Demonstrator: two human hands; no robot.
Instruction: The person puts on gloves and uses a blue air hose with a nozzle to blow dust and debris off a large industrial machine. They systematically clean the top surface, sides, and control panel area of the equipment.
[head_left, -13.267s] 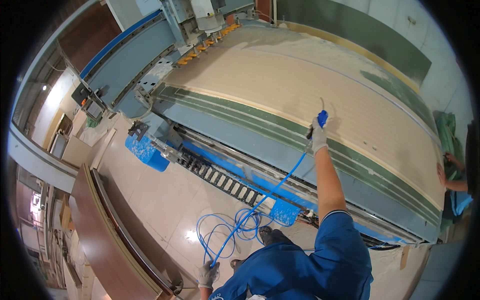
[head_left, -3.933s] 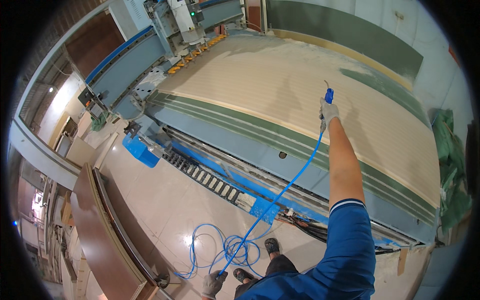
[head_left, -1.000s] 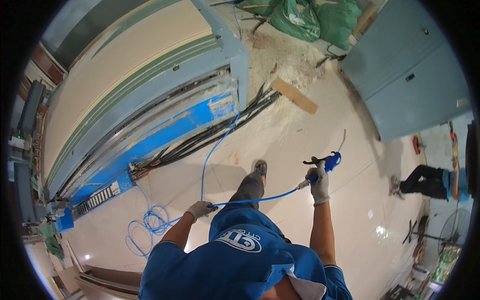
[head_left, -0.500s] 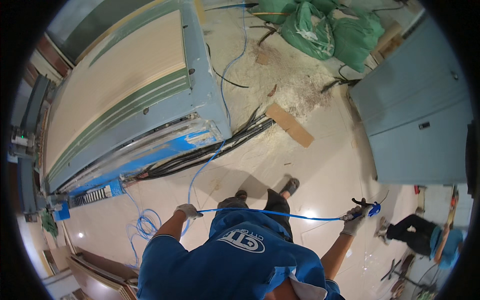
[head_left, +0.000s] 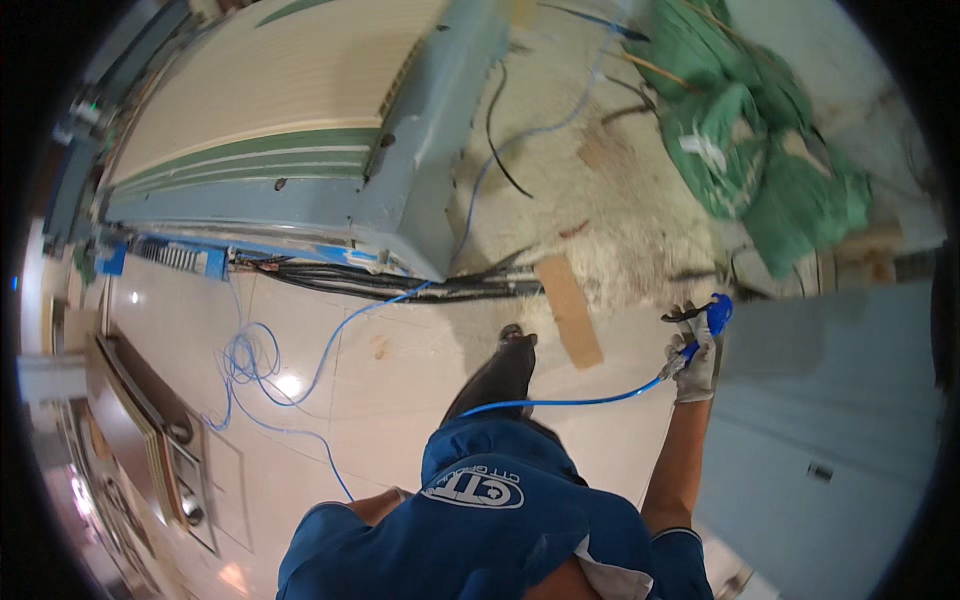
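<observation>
In a pale glove, my right hand [head_left: 697, 358] is wrapped round a blue air blow gun [head_left: 718, 314] with a black lever, held out to the right near the grey cabinet. From its base the thin blue air hose [head_left: 590, 402] runs left across my leg to my waist. Only a sliver of my left hand [head_left: 403, 492] shows beside my shirt; its fingers are hidden behind my body. More of the hose lies in loose loops [head_left: 250, 355] on the floor to the left.
A large grey machine bed [head_left: 415, 205] with a ribbed cream top stands ahead. Black cables [head_left: 350, 281] lie along its foot, beside a cardboard strip [head_left: 570, 312]. Green sacks [head_left: 735, 150] sit on dusty floor at far right; a grey cabinet [head_left: 830, 400] stands right. Boards [head_left: 135, 420] lean at left.
My view has turned to the right and a step has been taken toward the sacks. The blow gun stays in my right hand. My left hand, earlier closed on the hose, is now mostly hidden.
</observation>
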